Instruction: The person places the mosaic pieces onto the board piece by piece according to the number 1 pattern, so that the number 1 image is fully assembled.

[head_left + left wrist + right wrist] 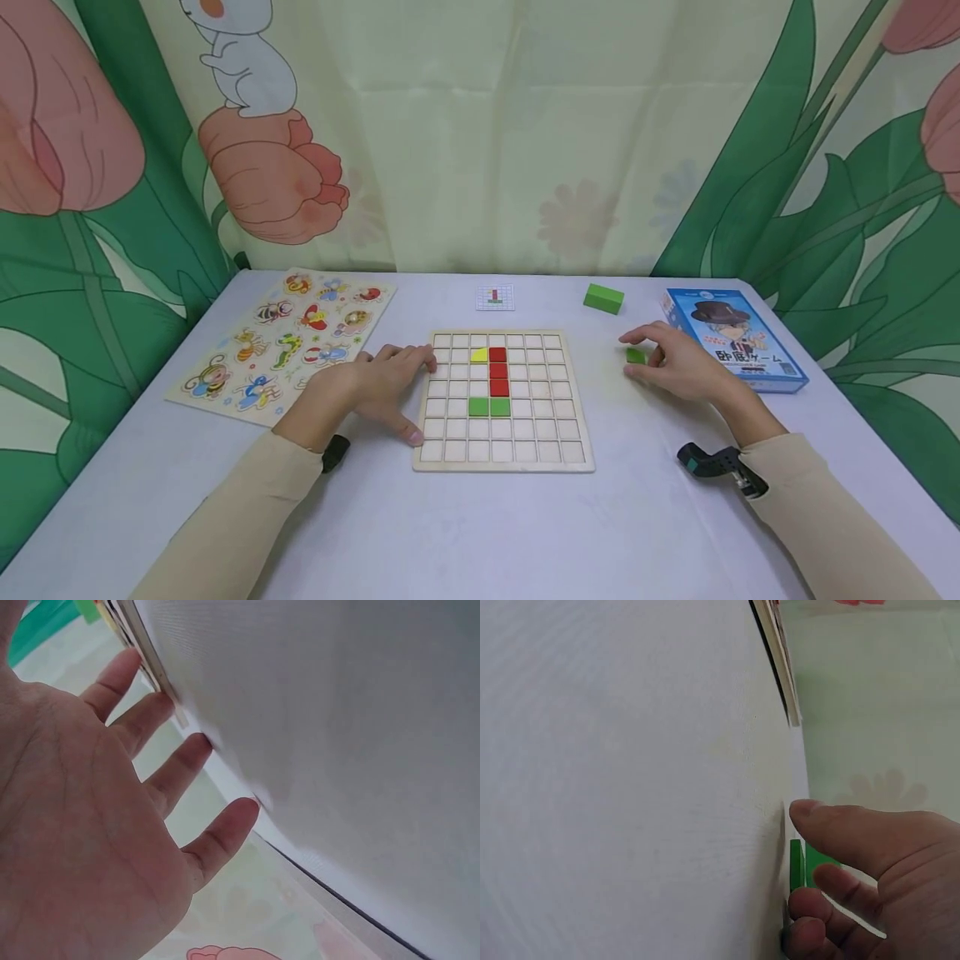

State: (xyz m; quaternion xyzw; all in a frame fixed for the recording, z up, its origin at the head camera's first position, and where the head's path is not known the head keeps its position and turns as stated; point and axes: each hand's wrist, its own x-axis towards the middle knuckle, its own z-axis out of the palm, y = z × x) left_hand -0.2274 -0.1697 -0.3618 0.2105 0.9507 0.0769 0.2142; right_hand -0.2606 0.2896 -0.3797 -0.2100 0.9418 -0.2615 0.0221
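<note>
A wooden grid board (551,457) lies on the table, holding a yellow triangular tile (479,356), a column of red tiles (498,388) and two green tiles (489,407). At its left edge rests my left hand (371,387), thumb and fingertips spread apart along the rim. To the right of the board, my right hand (675,362) is low over the table around a small green tile (635,356). Thumb and forefinger stand on either side of that tile; in the right wrist view a gap shows between the thumb (832,829) and the tile (796,864).
Behind the board lies a small pattern card (495,297), with a green block (603,298) to its right. A blue game box (738,337) sits beyond my right hand. An insect picture board (288,346) lies at the left, partly behind my left hand.
</note>
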